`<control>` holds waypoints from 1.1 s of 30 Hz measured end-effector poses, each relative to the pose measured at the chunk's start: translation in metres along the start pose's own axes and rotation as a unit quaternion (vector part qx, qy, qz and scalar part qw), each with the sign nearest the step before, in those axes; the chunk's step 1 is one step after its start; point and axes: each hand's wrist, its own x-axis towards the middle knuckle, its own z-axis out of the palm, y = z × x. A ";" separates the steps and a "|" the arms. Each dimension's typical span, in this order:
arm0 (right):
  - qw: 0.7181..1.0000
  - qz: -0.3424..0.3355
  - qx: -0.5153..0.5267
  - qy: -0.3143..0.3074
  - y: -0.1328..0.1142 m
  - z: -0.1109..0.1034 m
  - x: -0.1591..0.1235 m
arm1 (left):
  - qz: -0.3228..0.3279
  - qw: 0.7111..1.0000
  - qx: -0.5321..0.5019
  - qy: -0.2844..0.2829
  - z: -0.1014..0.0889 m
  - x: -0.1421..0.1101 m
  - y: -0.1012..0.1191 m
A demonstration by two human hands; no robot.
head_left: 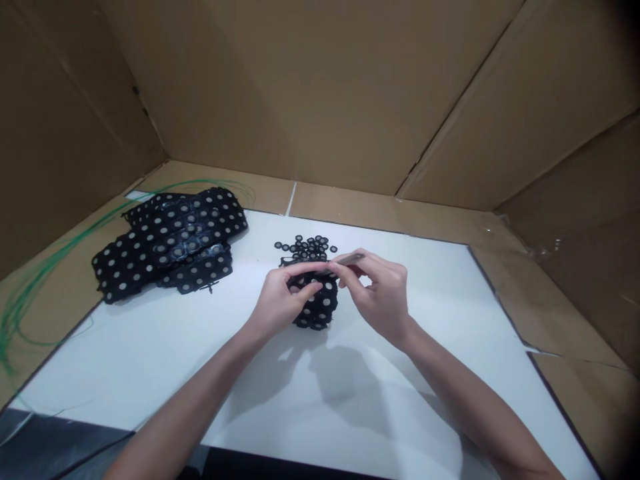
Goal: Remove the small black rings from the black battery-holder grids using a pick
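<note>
My left hand [285, 293] is closed around a small black sheet dotted with white circles [320, 308], holding it just above the white table top [350, 400]. My right hand [380, 293] pinches a thin metal tool, seemingly tweezers [347, 259], with its tip at the sheet's upper edge beside my left fingertips. Just behind both hands lies a small heap of loose black rings [307, 247].
A pile of larger black dotted sheets [170, 243] lies at the back left of the white surface. Thin green wires [30, 287] curve along the left side. Brown cardboard walls [325, 87] enclose the table on the left, back and right.
</note>
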 end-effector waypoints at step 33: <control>0.998 -0.054 -0.042 0.007 0.002 0.018 -0.008 | 0.010 1.000 -0.029 -0.005 0.000 0.000 0.000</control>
